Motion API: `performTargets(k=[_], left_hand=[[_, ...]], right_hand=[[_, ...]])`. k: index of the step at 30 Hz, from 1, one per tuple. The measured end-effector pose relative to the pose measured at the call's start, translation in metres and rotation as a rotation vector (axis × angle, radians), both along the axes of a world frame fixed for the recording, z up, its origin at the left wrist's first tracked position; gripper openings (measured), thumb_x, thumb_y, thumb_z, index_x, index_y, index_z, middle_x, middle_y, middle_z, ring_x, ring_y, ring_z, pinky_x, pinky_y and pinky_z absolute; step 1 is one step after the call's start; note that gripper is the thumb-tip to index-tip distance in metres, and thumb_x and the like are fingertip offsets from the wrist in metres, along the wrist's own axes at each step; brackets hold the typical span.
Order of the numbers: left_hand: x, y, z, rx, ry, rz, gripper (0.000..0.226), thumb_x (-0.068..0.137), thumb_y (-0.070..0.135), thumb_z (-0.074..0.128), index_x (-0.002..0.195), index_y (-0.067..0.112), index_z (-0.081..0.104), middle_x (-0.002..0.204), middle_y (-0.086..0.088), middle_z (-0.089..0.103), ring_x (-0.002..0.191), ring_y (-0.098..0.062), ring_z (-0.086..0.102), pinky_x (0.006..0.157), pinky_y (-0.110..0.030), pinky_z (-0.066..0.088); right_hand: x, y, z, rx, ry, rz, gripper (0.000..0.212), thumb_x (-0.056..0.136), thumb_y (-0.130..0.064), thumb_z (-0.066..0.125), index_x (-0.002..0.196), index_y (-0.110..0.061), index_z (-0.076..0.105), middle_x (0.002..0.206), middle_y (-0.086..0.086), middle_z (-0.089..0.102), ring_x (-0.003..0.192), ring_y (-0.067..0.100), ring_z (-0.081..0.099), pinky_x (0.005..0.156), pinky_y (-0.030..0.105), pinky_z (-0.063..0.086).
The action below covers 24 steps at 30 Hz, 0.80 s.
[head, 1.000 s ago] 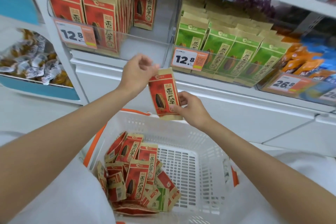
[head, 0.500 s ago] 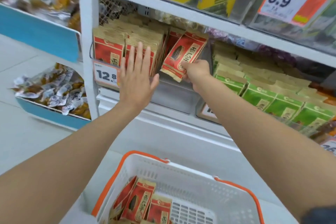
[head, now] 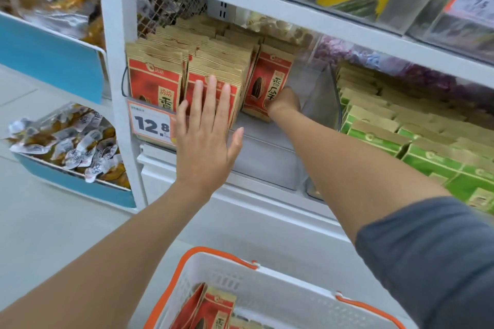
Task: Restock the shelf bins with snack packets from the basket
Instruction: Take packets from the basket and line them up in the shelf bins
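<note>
You have a red packet (head: 267, 80) of matt kraft-look paper, a bin (head: 323, 96) of clear smooth plastic, a basket (head: 280, 283) of white perforated plastic, and a shelf post (head: 115, 61) in smooth white finish.

The red packet (head: 267, 88) stood almost upright in the clear shelf bin (head: 267, 147), kraft-brown top, a sunflower seed printed on its red face, and its lower corner was gripped by the right hand (head: 283, 104). It sat just right of the packed rows (head: 213, 72) of matching packets, which stood on end and filled the bin's left side, the left hand (head: 205, 139) spread flat across their fronts. Right of the packet, bare bin floor. Down below, the white basket (head: 280, 291) with orange handles held more red packets (head: 211, 310) at its left side.
</note>
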<state>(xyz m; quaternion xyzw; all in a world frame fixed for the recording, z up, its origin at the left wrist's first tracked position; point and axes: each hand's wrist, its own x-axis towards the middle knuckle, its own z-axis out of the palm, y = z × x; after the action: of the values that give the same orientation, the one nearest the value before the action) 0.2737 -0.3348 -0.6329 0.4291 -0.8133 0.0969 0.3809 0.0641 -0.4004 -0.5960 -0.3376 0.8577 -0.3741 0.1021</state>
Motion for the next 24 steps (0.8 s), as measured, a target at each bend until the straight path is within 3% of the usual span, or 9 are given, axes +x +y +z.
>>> performTargets(k=[6, 8, 13, 17, 21, 24], left_hand=[[-0.001, 0.0, -0.002, -0.025, 0.01, 0.001, 0.065, 0.1, 0.047, 0.013, 0.156, 0.012, 0.013, 0.162, -0.011, 0.008, 0.15, -0.026, 0.006, 0.119, -0.046, 0.014], [0.0, 0.0, -0.002, -0.024, 0.008, 0.002, 0.065, 0.1, 0.047, 0.013, 0.156, 0.012, 0.012, 0.162, -0.011, 0.008, 0.15, -0.026, 0.005, 0.119, -0.046, 0.014], [0.0, 0.0, -0.002, -0.015, 0.013, -0.024, 0.064, 0.101, 0.045, 0.018, 0.156, 0.012, 0.013, 0.162, -0.012, 0.009, 0.15, -0.027, 0.005, 0.119, -0.047, 0.013], [0.003, 0.002, 0.001, 0.034, -0.022, -0.026, 0.064, 0.101, 0.046, 0.015, 0.156, 0.012, 0.012, 0.162, -0.012, 0.008, 0.15, -0.027, 0.005, 0.119, -0.047, 0.014], [0.004, 0.012, 0.011, 0.11, -0.034, -0.029, 0.063, 0.101, 0.042, 0.025, 0.155, 0.012, 0.014, 0.163, -0.011, 0.009, 0.15, -0.026, 0.006, 0.118, -0.047, 0.016], [0.005, 0.033, 0.023, 0.198, 0.136, -0.081, 0.056, 0.094, 0.032, 0.047, 0.145, 0.011, 0.036, 0.154, -0.01, 0.032, 0.143, -0.028, 0.027, 0.113, -0.044, 0.023]], right_hand=[[-0.002, -0.002, -0.004, -0.039, 0.043, -0.06, 0.029, 0.092, -0.007, 0.051, 0.12, -0.01, 0.042, 0.103, 0.006, 0.058, 0.098, 0.028, 0.059, 0.074, 0.029, 0.039], [-0.001, -0.001, -0.005, -0.008, 0.05, -0.063, 0.031, 0.092, -0.007, 0.05, 0.122, -0.011, 0.041, 0.114, 0.01, 0.061, 0.101, 0.029, 0.06, 0.075, 0.029, 0.04], [0.009, 0.012, 0.009, 0.03, -0.017, -0.068, 0.052, 0.086, -0.006, 0.059, 0.134, -0.007, 0.036, 0.134, 0.014, 0.048, 0.117, 0.032, 0.054, 0.092, 0.034, 0.046], [0.016, 0.041, 0.028, 0.096, 0.042, 0.025, 0.043, 0.085, -0.016, 0.062, 0.124, -0.004, 0.049, 0.125, 0.012, 0.057, 0.111, 0.029, 0.058, 0.081, 0.029, 0.047], [0.032, 0.085, 0.042, 0.017, 0.131, 0.171, 0.033, 0.091, -0.017, 0.059, 0.121, -0.005, 0.051, 0.121, 0.012, 0.059, 0.114, 0.027, 0.055, 0.079, 0.025, 0.04], [0.047, 0.116, 0.043, -0.147, 0.11, 0.235, 0.02, 0.089, -0.012, 0.061, 0.108, -0.006, 0.059, 0.096, 0.005, 0.061, 0.097, 0.021, 0.06, 0.083, 0.028, 0.046]])
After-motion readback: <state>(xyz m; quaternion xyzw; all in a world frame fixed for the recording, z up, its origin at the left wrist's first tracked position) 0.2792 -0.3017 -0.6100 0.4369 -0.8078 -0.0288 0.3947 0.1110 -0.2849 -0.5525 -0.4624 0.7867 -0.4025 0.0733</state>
